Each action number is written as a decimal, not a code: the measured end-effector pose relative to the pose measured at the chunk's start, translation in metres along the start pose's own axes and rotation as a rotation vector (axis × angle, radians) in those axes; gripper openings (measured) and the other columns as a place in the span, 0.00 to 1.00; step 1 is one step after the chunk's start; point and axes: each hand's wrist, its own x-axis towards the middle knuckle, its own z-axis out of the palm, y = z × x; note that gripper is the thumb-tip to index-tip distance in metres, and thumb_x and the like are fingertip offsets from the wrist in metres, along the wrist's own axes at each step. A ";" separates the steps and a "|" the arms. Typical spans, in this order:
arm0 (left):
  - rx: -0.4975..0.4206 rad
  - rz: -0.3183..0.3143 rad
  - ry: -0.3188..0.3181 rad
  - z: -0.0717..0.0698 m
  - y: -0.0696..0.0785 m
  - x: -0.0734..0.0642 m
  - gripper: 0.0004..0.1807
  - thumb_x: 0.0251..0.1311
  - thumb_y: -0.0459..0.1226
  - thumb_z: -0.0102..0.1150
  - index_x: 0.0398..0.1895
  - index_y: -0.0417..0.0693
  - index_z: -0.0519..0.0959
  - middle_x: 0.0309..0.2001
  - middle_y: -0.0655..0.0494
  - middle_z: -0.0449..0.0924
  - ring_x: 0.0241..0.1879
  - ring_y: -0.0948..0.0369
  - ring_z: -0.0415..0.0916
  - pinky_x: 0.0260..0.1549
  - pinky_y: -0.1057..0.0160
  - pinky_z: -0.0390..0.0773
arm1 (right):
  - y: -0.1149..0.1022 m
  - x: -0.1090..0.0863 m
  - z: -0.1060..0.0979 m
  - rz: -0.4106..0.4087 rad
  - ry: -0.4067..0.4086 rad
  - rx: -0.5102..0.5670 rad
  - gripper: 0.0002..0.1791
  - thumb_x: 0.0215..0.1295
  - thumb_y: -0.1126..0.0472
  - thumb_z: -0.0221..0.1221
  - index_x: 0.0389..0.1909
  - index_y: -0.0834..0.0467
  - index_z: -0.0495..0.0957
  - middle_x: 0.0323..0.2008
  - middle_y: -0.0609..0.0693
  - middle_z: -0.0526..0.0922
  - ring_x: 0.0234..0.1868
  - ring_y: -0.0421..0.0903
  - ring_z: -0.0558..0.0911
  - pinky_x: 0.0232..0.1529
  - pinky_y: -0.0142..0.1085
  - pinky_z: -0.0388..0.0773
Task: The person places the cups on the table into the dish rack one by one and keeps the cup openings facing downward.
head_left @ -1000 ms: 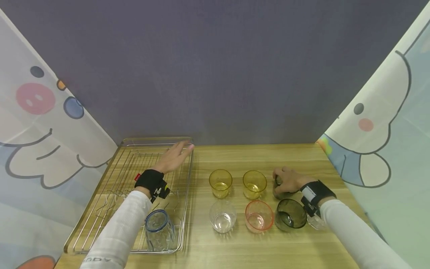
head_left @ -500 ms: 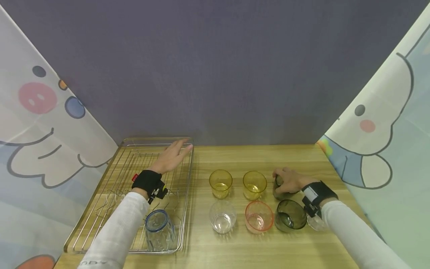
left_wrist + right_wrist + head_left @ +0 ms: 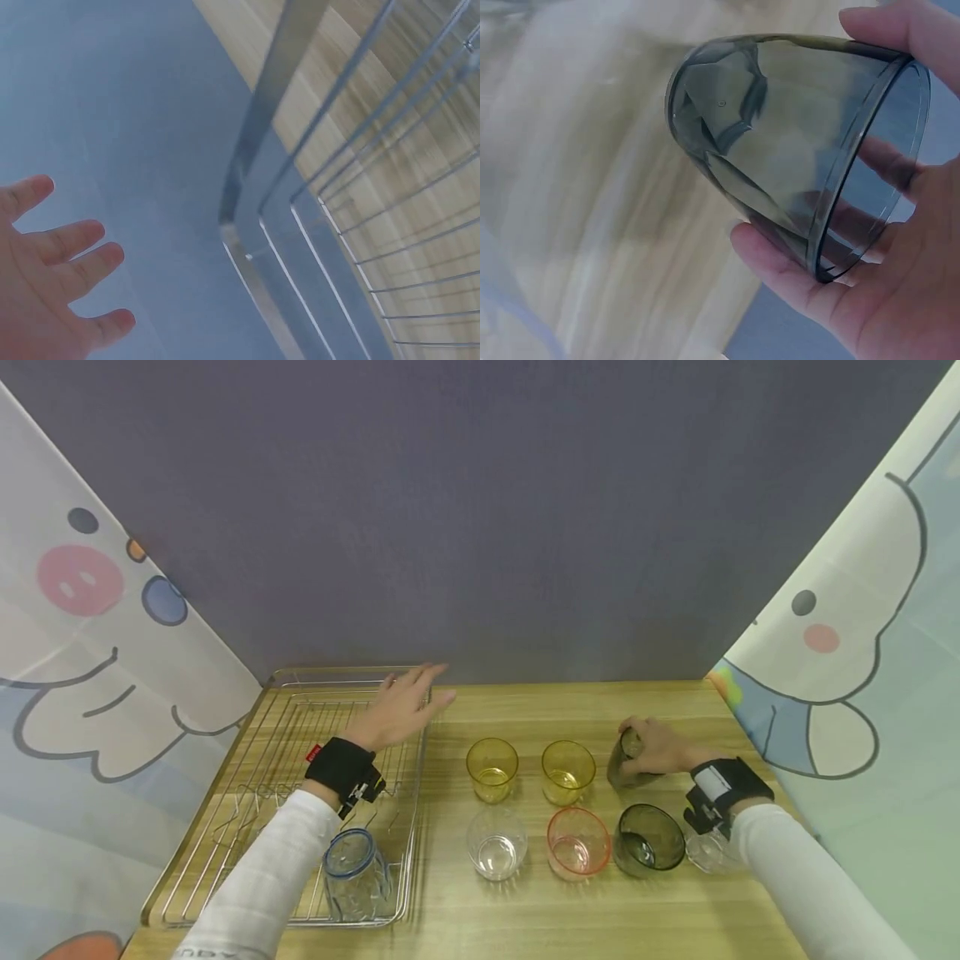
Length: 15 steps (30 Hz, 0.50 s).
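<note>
My right hand (image 3: 660, 749) grips a smoky grey glass (image 3: 622, 770) at the back right of the table. In the right wrist view the fingers and thumb of the right hand (image 3: 900, 289) hold that grey glass (image 3: 780, 127) near its rim, with its faceted base pointing away from the palm. Over the back right corner of the wire rack (image 3: 337, 924), my left hand (image 3: 397, 714) hovers with spread fingers. Nothing lies in the left hand (image 3: 56, 277) in the left wrist view, where the rack's metal rim (image 3: 259, 112) passes beside it.
Two yellow glasses (image 3: 492, 768) (image 3: 568, 772) stand in the back row. In front are a clear glass (image 3: 498, 845), a red-rimmed glass (image 3: 578, 843), another dark glass (image 3: 649, 841) and a clear piece (image 3: 708, 852) partly under the right wrist. A blue-rimmed glass (image 3: 356, 877) sits in the rack.
My right hand has shifted slightly right and up, and the grey glass tilts with it. My left hand has moved a little to the right.
</note>
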 end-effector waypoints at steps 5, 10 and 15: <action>0.031 0.027 0.007 0.003 0.013 0.002 0.39 0.71 0.66 0.31 0.79 0.59 0.51 0.78 0.43 0.51 0.76 0.45 0.53 0.73 0.31 0.39 | -0.003 -0.001 -0.017 -0.039 0.086 0.006 0.37 0.52 0.52 0.70 0.59 0.65 0.67 0.53 0.74 0.71 0.52 0.67 0.75 0.45 0.56 0.77; 0.055 0.058 0.006 0.004 0.027 0.005 0.38 0.71 0.64 0.34 0.79 0.59 0.52 0.78 0.44 0.51 0.77 0.45 0.51 0.74 0.33 0.37 | -0.007 -0.003 -0.033 -0.031 0.107 0.079 0.40 0.58 0.51 0.68 0.64 0.67 0.64 0.60 0.70 0.71 0.60 0.68 0.71 0.53 0.59 0.74; 0.073 0.105 0.003 0.004 0.043 0.008 0.39 0.71 0.65 0.34 0.79 0.59 0.51 0.78 0.46 0.50 0.78 0.48 0.49 0.74 0.34 0.37 | -0.015 -0.006 -0.046 -0.011 0.098 0.135 0.41 0.60 0.48 0.66 0.67 0.65 0.60 0.63 0.68 0.67 0.63 0.66 0.69 0.57 0.59 0.73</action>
